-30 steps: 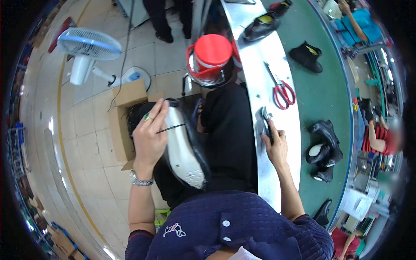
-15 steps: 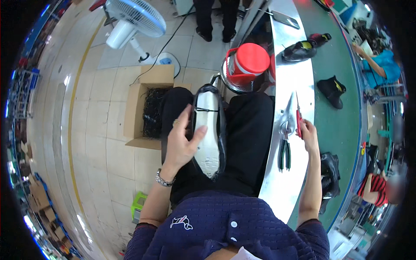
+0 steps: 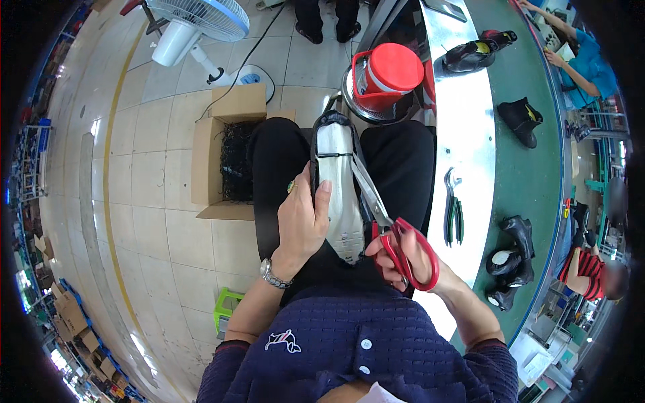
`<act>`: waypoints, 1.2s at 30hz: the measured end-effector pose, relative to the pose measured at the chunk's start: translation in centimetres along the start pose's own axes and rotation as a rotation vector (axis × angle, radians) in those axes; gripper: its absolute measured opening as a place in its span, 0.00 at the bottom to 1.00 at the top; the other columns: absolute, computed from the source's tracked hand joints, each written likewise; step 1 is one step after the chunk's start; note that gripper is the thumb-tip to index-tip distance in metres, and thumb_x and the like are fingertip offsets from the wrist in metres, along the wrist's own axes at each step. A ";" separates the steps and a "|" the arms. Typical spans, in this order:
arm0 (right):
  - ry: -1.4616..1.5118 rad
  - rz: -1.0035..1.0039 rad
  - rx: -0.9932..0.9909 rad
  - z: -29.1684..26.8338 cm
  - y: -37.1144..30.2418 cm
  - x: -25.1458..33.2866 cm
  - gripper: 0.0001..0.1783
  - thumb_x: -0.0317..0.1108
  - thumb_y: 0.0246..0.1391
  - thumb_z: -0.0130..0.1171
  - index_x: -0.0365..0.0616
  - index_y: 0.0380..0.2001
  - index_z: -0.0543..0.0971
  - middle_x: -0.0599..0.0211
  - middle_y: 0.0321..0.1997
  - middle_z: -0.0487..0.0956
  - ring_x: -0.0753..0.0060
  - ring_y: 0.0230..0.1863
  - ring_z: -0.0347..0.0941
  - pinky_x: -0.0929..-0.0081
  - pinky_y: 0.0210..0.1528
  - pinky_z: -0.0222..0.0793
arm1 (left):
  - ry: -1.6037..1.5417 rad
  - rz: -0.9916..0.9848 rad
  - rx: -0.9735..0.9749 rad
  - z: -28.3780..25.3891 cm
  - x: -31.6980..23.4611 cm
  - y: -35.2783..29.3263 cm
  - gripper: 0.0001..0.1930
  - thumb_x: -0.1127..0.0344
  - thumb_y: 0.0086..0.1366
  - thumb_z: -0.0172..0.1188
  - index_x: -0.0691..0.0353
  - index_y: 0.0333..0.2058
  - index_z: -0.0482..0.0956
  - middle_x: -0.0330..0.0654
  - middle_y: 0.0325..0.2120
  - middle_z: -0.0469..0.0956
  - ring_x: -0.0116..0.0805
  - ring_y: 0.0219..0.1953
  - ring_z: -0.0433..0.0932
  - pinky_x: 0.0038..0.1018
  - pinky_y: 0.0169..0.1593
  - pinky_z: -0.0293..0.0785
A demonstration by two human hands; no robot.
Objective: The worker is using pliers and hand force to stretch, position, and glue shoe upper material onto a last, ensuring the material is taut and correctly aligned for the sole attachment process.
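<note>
My left hand (image 3: 300,218) grips a black shoe upper on a last (image 3: 340,191), held sole up over my lap with its pale underside facing me. A black string (image 3: 334,155) runs across that underside. In my right hand (image 3: 415,260) is a pair of red-handled scissors (image 3: 372,195), fingers through the loops. The blades point up along the right side of the shoe, their tips close to the string's right end; I cannot tell whether they touch it. Pincers with dark green handles (image 3: 454,218) lie on the metal bench to my right.
A cardboard box (image 3: 206,161) holding black scraps stands left of my knees, with a fan (image 3: 176,43) beyond. Ahead is a red-lidded bucket (image 3: 396,67). Black shoes (image 3: 520,122) lie on the green belt (image 3: 531,181) beside the metal bench (image 3: 463,127). People are across the belt.
My right hand has brought the scissors from the bench to the shoe, their blades now beside its edge. The shoe, still in my left hand, has shifted slightly right.
</note>
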State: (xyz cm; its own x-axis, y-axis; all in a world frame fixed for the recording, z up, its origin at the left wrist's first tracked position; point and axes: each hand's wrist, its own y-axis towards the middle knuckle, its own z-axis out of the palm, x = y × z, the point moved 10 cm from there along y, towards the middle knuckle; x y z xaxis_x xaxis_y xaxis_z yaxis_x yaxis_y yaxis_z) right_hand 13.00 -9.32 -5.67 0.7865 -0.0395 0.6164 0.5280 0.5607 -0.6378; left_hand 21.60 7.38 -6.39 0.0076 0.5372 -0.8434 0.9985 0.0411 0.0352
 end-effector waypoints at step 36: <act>-1.259 -0.263 -1.473 -22.9 -7.3 -0.8 0.35 0.49 0.48 0.69 0.43 0.56 0.74 0.52 0.49 0.73 0.51 0.50 0.70 0.57 0.52 0.67 | 0.203 0.500 -0.098 0.0 -4.1 3.5 0.28 0.59 0.71 0.46 0.66 0.65 0.60 0.55 0.66 0.58 0.52 0.68 0.56 0.42 0.71 0.44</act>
State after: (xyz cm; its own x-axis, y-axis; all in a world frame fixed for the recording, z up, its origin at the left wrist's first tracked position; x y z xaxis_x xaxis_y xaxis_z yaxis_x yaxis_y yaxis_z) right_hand 15.85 -32.31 -12.12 0.3689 0.8968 0.2442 0.9110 -0.4010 0.0964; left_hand 25.09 5.31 -2.80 0.4597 0.6630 -0.5909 0.8661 -0.1877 0.4633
